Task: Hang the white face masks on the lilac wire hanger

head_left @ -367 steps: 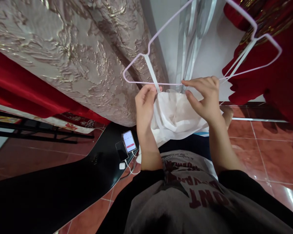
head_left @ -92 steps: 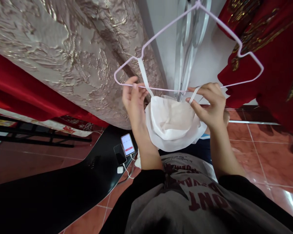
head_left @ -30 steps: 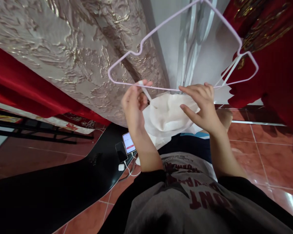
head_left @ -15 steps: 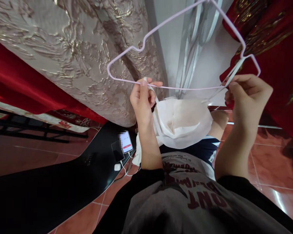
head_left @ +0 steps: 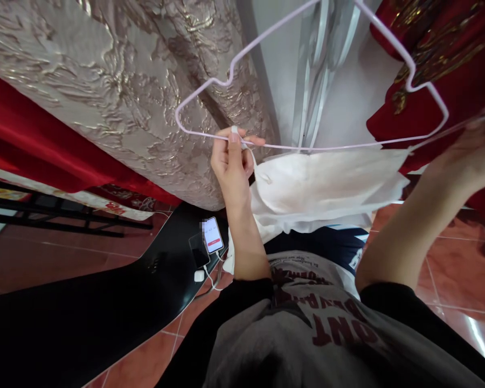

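Observation:
A pale lilac clothes hanger [head_left: 331, 147] spans the upper middle, its top cut off by the frame. My left hand [head_left: 233, 159] is closed around its bottom bar, with a white strap pinched under the thumb. Below the bar hangs a thin white garment [head_left: 327, 180], its upper edge stretched sideways. Its other strap [head_left: 440, 136] runs taut to my right hand [head_left: 479, 148], closed on it at the right edge, partly blurred and cut off. This strap passes by the hanger's right end; whether it touches the bar I cannot tell.
To the left, a black bench [head_left: 105, 307] bears a lit phone [head_left: 213, 235], a dark phone [head_left: 199, 250] and a white charger [head_left: 199, 276]. Embossed beige fabric [head_left: 117, 97] hangs at upper left, red gold-patterned fabric [head_left: 461, 70] at right. Red tiles [head_left: 448, 258] cover the floor.
My right hand has moved right and slightly up, drawing the strap off the hanger's right shoulder notch. The garment is now stretched wider. My left hand keeps its hold.

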{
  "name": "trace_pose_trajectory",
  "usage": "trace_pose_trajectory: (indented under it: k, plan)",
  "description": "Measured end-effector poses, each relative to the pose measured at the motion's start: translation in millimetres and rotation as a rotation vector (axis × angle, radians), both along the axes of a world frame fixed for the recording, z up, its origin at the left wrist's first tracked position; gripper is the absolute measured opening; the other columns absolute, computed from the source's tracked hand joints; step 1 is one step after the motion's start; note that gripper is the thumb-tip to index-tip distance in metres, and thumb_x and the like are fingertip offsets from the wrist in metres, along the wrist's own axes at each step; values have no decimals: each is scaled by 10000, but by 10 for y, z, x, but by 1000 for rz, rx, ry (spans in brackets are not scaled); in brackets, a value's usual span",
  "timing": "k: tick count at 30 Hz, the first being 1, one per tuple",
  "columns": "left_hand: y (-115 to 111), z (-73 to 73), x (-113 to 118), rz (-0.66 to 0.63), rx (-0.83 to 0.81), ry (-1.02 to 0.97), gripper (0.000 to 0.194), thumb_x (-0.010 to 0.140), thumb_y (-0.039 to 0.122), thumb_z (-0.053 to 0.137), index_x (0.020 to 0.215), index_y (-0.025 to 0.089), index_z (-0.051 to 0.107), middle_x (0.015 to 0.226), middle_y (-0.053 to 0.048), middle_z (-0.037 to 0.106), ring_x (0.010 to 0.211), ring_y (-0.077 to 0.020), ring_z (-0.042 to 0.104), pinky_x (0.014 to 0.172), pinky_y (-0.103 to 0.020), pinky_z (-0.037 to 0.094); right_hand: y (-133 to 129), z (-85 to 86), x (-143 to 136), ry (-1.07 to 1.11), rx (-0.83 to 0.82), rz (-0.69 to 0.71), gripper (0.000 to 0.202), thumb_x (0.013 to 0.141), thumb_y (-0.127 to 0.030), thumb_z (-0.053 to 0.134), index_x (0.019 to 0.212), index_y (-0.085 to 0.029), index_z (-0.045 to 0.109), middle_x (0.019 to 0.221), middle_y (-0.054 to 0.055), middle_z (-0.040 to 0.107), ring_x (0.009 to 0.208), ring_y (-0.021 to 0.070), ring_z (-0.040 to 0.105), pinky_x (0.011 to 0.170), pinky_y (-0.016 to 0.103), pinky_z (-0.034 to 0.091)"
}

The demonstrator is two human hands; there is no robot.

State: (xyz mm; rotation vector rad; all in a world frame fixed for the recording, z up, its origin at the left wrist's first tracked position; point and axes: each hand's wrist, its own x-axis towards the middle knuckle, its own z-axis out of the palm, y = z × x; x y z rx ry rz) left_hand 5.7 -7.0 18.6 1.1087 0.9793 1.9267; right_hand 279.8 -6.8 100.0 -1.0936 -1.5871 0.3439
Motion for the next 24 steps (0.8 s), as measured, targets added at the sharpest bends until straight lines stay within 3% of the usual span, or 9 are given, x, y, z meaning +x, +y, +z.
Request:
trace_pose_trajectory:
  k: [6,8,12,14,16,18,20,22,24]
  plan:
    - [14,-45,70,-113,-23,-63,336,1102,544,759,938,253,725,891,-36,807,432,-97,310,421,-312,269,-428,-427,-156,-173,67,-50,460,989,-611,773,1391,-389,782,1305,117,836,1302,408,749,982,679,642]
    - [-6,-39,93,-123,-27,-58,349,1079,566,779,931,253,733,900,-42,808,444,-99,313,430,-318,261,-428,-569,-157,-129,143,-100,413,984,-592,795,1332,-370,814,1302,109,846,1276,388,772,1043,673,634]
    - [-58,-23,32,-96,-26,-29,327,1035,558,827,951,254,739,1031,-56,846,493,-105,315,472,-332,213,-303,-703,-257,-242,126,-18,385,985,-591,804,1251,-315,834,1208,67,868,1187,348,787,1113,635,596]
    - [-58,-51,-76,-9,-5,-22,251,1048,467,826,967,260,709,1164,-30,856,539,-109,369,508,-330,211,-298,-709,-329,-294,111,-28,352,1018,-599,754,1217,-319,829,1157,56,861,1094,318,773,1063,591,595]
    - [-34,-106,-237,158,66,-11,97,1070,295,761,998,272,701,1272,16,847,593,-120,444,541,-329,226,-338,-699,-366,-259,161,-84,313,1031,-594,736,1162,-327,832,1068,47,850,1012,294,753,999,550,593]
    - [1,-166,-424,382,192,32,176,1038,125,668,993,286,721,1310,50,844,713,-149,584,586,-332,312,-382,-693,-357,-231,199,-130,300,1036,-595,727,1140,-334,833,1002,40,834,977,285,736,966,534,589]
    - [29,-200,-590,570,333,132,281,1007,43,599,890,278,699,1303,65,847,998,-206,727,749,-372,483,-398,-701,-319,-247,188,-151,316,1040,-611,711,1158,-342,827,994,44,822,983,289,725,968,538,588]
    - [35,-180,-694,623,432,238,309,1045,50,602,832,265,659,1332,69,840,1308,-246,721,1012,-459,557,-387,-723,-285,-268,165,-135,327,1033,-620,714,1179,-348,821,1014,52,817,1002,294,719,988,545,584]
    - [14,-95,-730,533,438,278,241,1110,151,687,912,282,726,1408,52,816,1474,-259,663,1189,-502,543,-370,-747,-272,-254,165,-103,328,1025,-615,728,1194,-350,820,1029,51,813,1019,295,713,1022,551,571]
